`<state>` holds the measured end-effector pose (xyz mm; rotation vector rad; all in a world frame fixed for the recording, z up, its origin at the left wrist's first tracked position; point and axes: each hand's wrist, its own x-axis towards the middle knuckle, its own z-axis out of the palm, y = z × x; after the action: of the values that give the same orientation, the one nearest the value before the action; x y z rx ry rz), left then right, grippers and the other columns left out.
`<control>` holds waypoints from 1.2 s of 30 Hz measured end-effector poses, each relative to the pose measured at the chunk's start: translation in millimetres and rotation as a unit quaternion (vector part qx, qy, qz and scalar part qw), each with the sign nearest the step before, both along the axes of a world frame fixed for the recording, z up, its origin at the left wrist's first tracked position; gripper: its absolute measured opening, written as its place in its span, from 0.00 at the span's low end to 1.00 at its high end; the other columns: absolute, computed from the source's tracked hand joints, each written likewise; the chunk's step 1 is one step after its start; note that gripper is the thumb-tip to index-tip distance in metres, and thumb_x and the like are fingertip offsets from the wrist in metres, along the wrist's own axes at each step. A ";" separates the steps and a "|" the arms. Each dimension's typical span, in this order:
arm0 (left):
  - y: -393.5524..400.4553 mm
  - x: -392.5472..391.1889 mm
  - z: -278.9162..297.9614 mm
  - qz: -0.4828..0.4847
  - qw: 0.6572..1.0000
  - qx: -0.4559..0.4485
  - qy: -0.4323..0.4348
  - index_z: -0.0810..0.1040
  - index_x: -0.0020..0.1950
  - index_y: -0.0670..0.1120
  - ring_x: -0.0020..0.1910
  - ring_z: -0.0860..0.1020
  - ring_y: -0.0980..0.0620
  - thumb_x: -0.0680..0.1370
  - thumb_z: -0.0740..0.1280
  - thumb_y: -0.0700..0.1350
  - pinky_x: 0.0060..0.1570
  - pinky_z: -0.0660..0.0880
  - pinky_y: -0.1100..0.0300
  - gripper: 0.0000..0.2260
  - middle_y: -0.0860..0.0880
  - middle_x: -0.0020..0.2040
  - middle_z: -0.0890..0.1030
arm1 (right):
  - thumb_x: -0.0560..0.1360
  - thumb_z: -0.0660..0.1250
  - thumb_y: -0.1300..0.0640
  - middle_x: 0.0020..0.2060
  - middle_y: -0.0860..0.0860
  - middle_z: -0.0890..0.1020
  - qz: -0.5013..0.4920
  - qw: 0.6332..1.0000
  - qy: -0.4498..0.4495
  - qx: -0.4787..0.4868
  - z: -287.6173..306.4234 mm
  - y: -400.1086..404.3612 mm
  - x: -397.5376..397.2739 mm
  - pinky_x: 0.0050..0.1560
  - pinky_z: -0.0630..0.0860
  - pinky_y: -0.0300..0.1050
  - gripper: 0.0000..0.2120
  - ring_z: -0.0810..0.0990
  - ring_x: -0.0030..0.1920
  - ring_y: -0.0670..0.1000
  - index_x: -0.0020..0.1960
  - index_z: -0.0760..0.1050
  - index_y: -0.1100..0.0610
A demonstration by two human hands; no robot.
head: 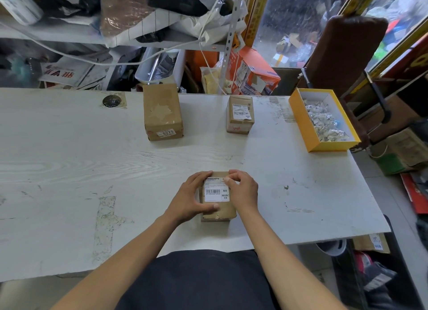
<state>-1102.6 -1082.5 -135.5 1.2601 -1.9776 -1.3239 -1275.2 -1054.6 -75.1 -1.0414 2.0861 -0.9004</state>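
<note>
A small brown cardboard parcel (222,211) lies on the white table (92,161) near its front edge, with a white barcode label (216,192) on top. My left hand (191,199) grips the parcel's left side, thumb laid across the top below the label. My right hand (243,190) sits at the parcel's right side, its fingers curled and pinching at the label's upper right corner.
A larger taped box marked 0275 (162,111) and a smaller labelled box (240,114) stand further back. A yellow tray (308,129) of crumpled paper scraps sits at the right edge. Cluttered shelves line the back, and a brown chair (345,52) stands at the right.
</note>
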 end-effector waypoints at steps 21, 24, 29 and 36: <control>-0.2 0.7 1.3 0.004 1.000 0.007 0.009 0.65 0.74 0.63 0.69 0.67 0.58 0.62 0.80 0.61 0.71 0.68 0.51 0.43 0.60 0.71 0.68 | 0.74 0.70 0.59 0.55 0.44 0.81 -0.005 1.000 -0.025 0.004 -1.6 -0.1 -1.3 0.47 0.68 0.35 0.04 0.78 0.54 0.47 0.41 0.80 0.55; 0.5 0.3 2.3 0.007 1.000 0.006 0.013 0.66 0.74 0.62 0.69 0.67 0.60 0.63 0.81 0.59 0.71 0.67 0.54 0.43 0.59 0.70 0.68 | 0.73 0.71 0.60 0.53 0.43 0.80 0.014 1.000 -0.020 0.018 -1.0 -0.8 -3.8 0.49 0.67 0.36 0.02 0.77 0.53 0.45 0.42 0.79 0.56; 2.0 -0.2 4.7 0.005 1.000 0.008 0.018 0.65 0.73 0.63 0.68 0.67 0.61 0.62 0.80 0.60 0.70 0.66 0.57 0.43 0.58 0.70 0.68 | 0.73 0.71 0.62 0.49 0.45 0.80 0.037 0.999 0.009 -0.015 -2.1 2.3 -2.4 0.44 0.65 0.24 0.05 0.78 0.50 0.45 0.41 0.77 0.54; 2.0 0.1 4.5 0.006 1.000 0.002 0.012 0.64 0.73 0.65 0.68 0.67 0.61 0.63 0.81 0.59 0.70 0.67 0.56 0.42 0.58 0.70 0.68 | 0.75 0.70 0.59 0.42 0.45 0.79 0.034 0.999 -0.020 -0.003 4.4 5.9 -3.1 0.32 0.69 0.26 0.13 0.78 0.41 0.43 0.56 0.73 0.47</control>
<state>-1102.5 -1080.5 -131.0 1.2513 -1.9481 -1.3319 -1278.4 -1048.7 -70.8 -1.0822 2.0028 -0.8879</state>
